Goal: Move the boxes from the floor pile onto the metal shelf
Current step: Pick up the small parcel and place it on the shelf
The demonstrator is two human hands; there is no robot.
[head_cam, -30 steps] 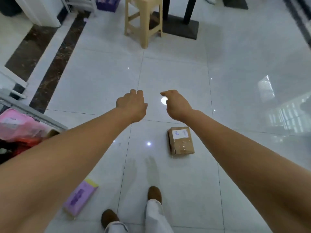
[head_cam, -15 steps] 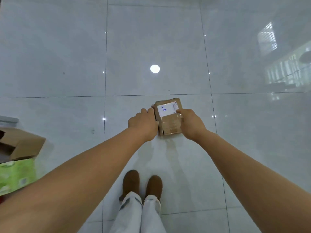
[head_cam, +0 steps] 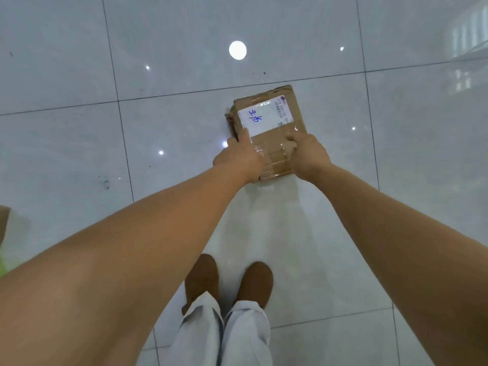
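White floor tiles (head_cam: 79, 141) lie below; ahead of my shoes (head_cam: 202, 278), both arms stretch down, left hand (head_cam: 239, 159) and right hand (head_cam: 309, 157) each gripping a near corner of the taped box (head_cam: 266, 117).

The lone wide-angle head camera is looking steeply down at the floor (head_cam: 79, 141), framing the shoes (head_cam: 202, 280) at 6 o'clock and the box (head_cam: 266, 120) close by toward 12 o'clock.

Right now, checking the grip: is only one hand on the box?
No, the left hand and right hand both grip the cardboard box.
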